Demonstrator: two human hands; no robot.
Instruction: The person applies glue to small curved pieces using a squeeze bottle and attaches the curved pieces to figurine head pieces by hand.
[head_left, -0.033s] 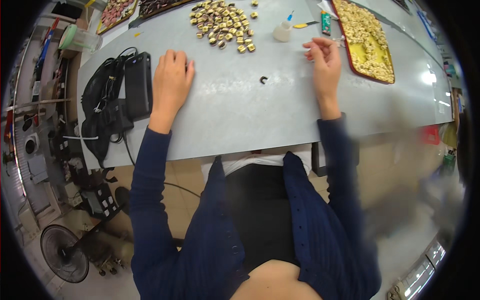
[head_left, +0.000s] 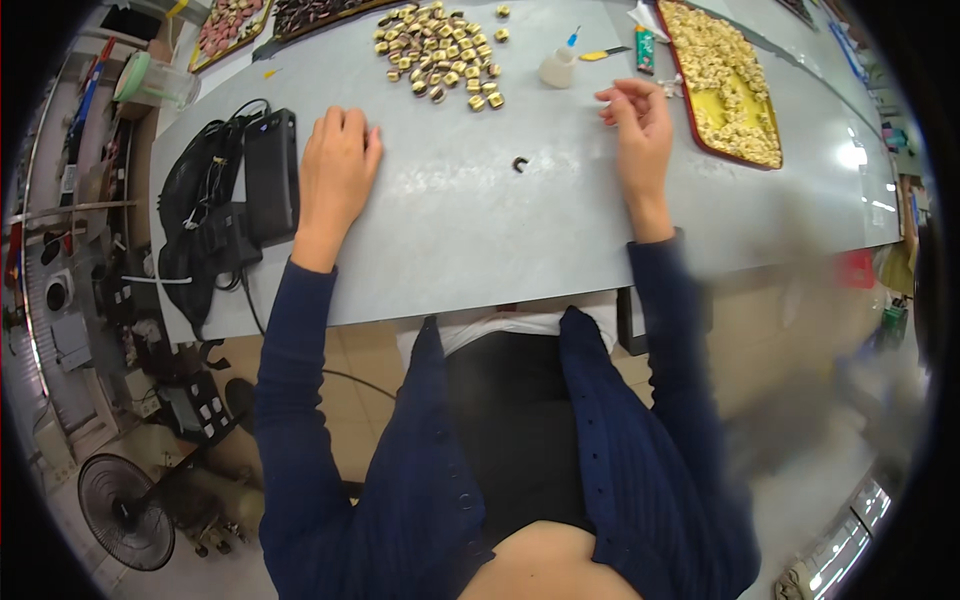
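Left hand [head_left: 338, 170] lies flat, palm down, fingers spread a little, on the grey counter [head_left: 450, 240] at centre-left of the frame; it holds nothing. Just beside it on the left sits a black box-like device [head_left: 271, 172] with a tangle of black cables [head_left: 200, 220] spilling toward the counter's left edge. Right hand [head_left: 637, 125] is at upper right of centre, fingers curled loosely with tips pinched near the thumb; whether it grips anything small I cannot tell. Between the two hands, nearer the right, a small dark C-shaped piece [head_left: 519, 163] lies alone on the counter, touching neither hand. Above it, top centre, a loose heap of small tan-and-dark pieces [head_left: 440, 55]. To its right a small white squeeze bottle [head_left: 558, 66] with a blue tip, then a green tube [head_left: 645, 48]. A yellow tray [head_left: 765, 160] with a red rim, full of pale pieces, runs along the upper right, just beyond the right hand. A floor fan [head_left: 125, 512] stands at lower left.
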